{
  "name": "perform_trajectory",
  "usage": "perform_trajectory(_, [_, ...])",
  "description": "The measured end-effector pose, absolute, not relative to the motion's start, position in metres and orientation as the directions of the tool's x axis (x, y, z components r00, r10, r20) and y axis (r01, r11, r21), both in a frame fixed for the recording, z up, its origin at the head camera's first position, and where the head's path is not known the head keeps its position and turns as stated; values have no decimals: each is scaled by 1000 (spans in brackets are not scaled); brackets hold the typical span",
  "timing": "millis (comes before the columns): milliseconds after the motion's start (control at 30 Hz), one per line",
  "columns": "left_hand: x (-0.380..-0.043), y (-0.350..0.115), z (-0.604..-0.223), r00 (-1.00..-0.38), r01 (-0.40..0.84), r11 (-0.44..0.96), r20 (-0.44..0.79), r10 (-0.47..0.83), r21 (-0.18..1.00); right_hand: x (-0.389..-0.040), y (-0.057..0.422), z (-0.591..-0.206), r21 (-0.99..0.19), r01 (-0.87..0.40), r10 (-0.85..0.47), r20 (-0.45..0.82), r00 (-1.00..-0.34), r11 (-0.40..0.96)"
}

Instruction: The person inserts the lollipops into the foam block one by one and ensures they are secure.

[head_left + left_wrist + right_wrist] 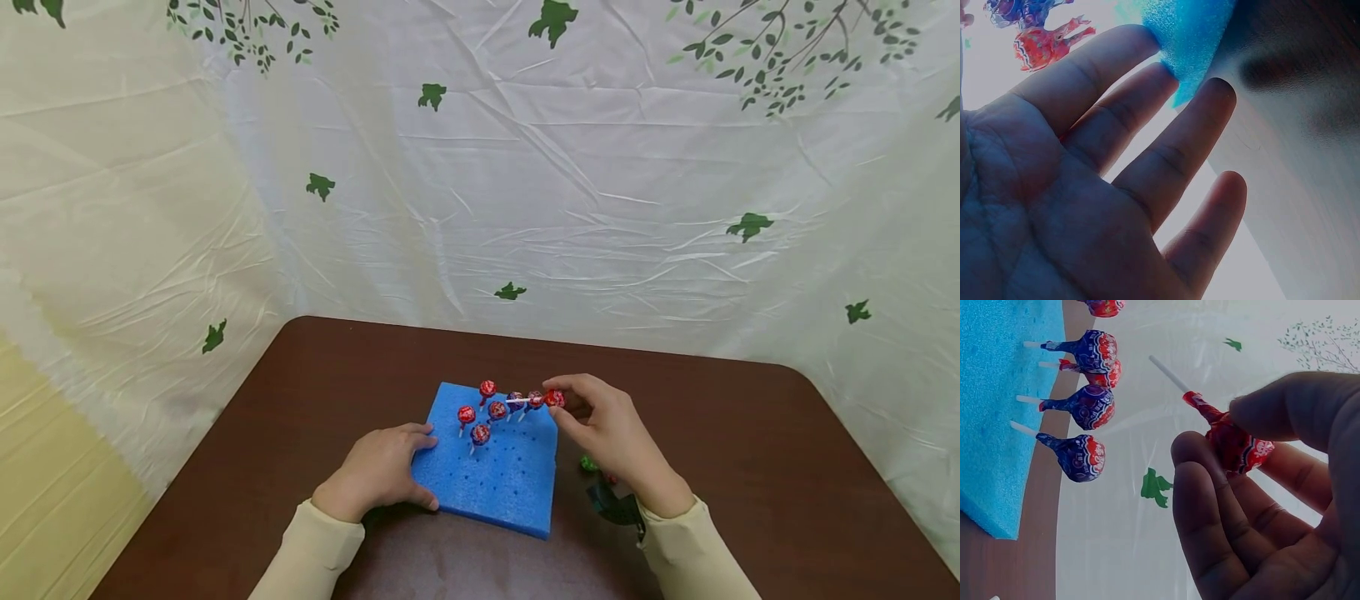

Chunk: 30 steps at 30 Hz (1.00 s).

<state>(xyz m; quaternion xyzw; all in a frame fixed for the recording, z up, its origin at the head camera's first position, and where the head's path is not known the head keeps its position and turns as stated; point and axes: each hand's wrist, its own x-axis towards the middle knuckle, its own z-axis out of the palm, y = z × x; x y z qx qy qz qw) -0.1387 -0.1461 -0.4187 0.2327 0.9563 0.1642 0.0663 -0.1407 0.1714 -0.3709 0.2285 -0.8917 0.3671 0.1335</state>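
A blue foam board (498,483) with rows of small holes lies on the table. Several wrapped lollipops, one of them a red lollipop (467,414), stand in its far half, sticks down. Along the board's left side rests my left hand (382,471); its fingers (1172,150) are spread and fairly straight, with fingertips at the foam edge. My right hand (611,425) pinches a red-wrapped lollipop (1238,447) by its candy head between thumb and fingers. That lollipop's white stick points left, away from the palm, above the board's far right corner. Dark blue and red lollipops (1082,456) stand beside it.
On the brown table (712,467), a green-wrapped lollipop (588,463) lies right of the board, partly hidden by the right forearm. A dark strap-like object (615,507) shows at the right wrist. A white curtain (600,183) with leaf prints hangs behind the table.
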Motion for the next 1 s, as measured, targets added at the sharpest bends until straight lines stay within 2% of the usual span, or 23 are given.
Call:
perform_trajectory(367, [-139, -146, -420, -885, 422, 838, -46, 464, 347, -142, 170, -373, -611, -479, -302, 376, -876, 630])
perform_trajectory(1000, [-141, -142, -416, -888, 416, 839, -42, 457, 351, -150, 172, -376, -587, -529, -354, 394, -848, 613])
